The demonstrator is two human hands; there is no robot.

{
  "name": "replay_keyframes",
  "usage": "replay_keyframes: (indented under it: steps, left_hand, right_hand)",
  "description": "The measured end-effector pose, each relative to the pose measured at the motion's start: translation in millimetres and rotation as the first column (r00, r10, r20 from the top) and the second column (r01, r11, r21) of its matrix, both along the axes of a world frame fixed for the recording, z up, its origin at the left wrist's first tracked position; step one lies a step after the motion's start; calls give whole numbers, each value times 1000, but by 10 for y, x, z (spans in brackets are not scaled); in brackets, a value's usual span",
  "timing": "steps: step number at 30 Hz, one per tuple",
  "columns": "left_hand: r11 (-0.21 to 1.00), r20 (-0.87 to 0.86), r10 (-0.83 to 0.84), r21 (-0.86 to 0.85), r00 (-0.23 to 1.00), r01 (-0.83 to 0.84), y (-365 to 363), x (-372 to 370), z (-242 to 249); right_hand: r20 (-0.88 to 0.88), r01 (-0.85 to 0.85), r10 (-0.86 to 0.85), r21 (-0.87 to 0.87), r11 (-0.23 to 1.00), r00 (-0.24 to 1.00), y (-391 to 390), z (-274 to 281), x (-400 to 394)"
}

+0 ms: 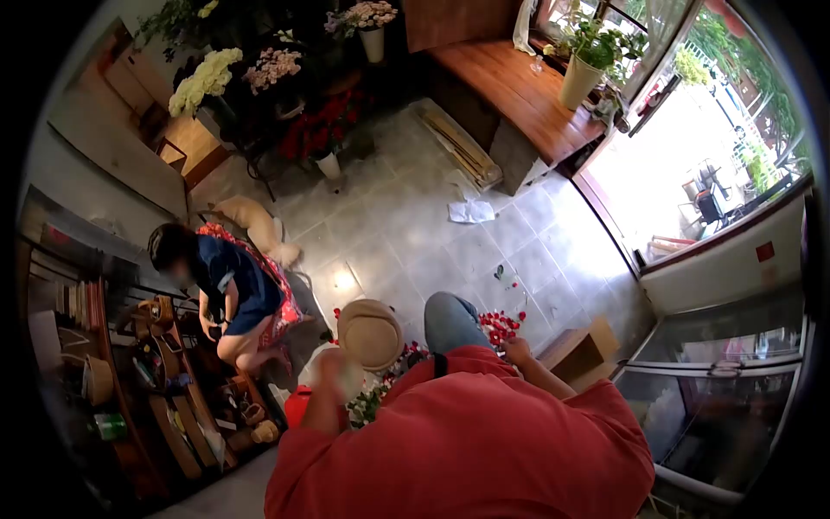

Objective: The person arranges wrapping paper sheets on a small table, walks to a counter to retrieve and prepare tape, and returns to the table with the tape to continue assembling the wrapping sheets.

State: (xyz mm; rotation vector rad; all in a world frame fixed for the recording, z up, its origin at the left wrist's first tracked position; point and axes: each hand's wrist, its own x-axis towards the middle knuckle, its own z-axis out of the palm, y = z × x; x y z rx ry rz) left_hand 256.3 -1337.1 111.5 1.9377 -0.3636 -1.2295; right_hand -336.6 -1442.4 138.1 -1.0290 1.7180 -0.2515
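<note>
My left hand point(330, 370) is raised in front of my red shirt and smeared by motion, so its fingers do not show clearly. A pale, blurred thing point(352, 379) lies right beside it. Just beyond is a round beige thing like a hat point(370, 335). My right hand point(517, 350) is by my knee with its fingers curled; what they hold, if anything, is too small to name. Red flower heads or petals point(501, 329) lie on the floor near that hand. Green leaves with pale bits point(367, 406) show at my left, partly hidden by my arm and body.
An open cardboard box point(581, 353) stands at my right, before a glass-doored cabinet point(709, 381). At left, a person in dark blue point(238, 281) bends beside crowded shelves point(160, 381). A dog point(255, 227) lies behind. White paper point(471, 212) and potted flowers point(328, 164) are farther off.
</note>
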Motion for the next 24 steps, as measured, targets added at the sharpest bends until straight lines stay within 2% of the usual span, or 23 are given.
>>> replay_keyframes:
  steps: [1,2,3,4,6,7,8,9,10,11,13,15,16,17,18,19,20,21,23,24]
  left_hand:
    - [1000,7,12,1,1000,-12,-268,-37,-63]
    - [993,163,-45,-103,986,62,-468,-19,-232]
    - [974,323,-67,-184,944,132,-561,3,-334]
    - [981,332,-2,-180,943,66,-660,-41,-215]
    - [998,4,54,10,999,-54,-993,-210,63]
    - [992,-7,123,30,992,-123,-897,-289,-33]
    - [982,57,47,179,997,-56,-669,-339,-282]
    - [956,124,-49,293,991,10,-757,-230,-535]
    - [925,145,-141,371,979,78,-793,-260,-515]
    - [895,135,-232,417,963,157,-785,-399,-419]
    - [866,141,-362,417,921,277,-800,-669,-247]
    - [899,270,-418,262,867,351,-872,-947,-141]
    - [913,426,-392,67,816,403,-933,-1007,-194]
    - [873,578,-338,-104,743,477,-979,-1064,-278]
    - [977,268,-121,-139,956,163,-1115,-1028,-391]
    - [993,92,12,-120,996,0,-1244,-945,-468]
    - [981,-69,174,-77,982,-180,-1365,-860,-560]
    - [970,-113,220,-84,969,-230,-1452,-799,-656]
    - [950,-170,283,-86,944,-301,-1615,-632,-874]
    - [984,5,160,81,987,-159,-1681,-478,-1036]
  right_hand:
    - [-328,-512,453,-116,851,829,-141,-385,-95]
    - [-633,-897,681,-48,440,369,-257,-781,-227]
    - [-555,-855,737,85,512,386,-394,-861,-216]
    - [-490,-835,775,154,528,399,-557,-926,-305]
    - [-390,-776,792,244,582,471,-924,-1019,-509]
    - [-354,-774,811,281,568,467,-1092,-1030,-547]
    - [-330,-779,827,301,549,455,-1352,-1006,-559]
    - [-315,-795,842,302,526,437,-1702,-1004,-535]
    - [-309,-819,863,303,487,399,-2062,-984,-514]
    - [-306,-846,886,304,438,348,-2427,-972,-488]
    - [-355,-929,929,298,219,105,-3304,-964,-434]
    - [-495,-949,852,316,-10,-174,-4370,-921,-238]
    - [-474,-926,879,309,216,47,-4879,-1077,-190]
    - [-417,-829,827,246,502,377,-5303,-825,66]
    - [-433,-831,828,259,492,356,-5857,-1602,-63]
    - [-441,-930,831,-21,367,338,-6229,-1563,153]
    - [-268,-737,728,87,671,631,-6545,-1573,445]
    - [-181,-419,451,189,888,874,-6738,-949,1071]
    - [-175,-575,587,115,810,791,-7120,-866,1813]
    - [0,-330,334,166,929,942,-7193,-599,2350]
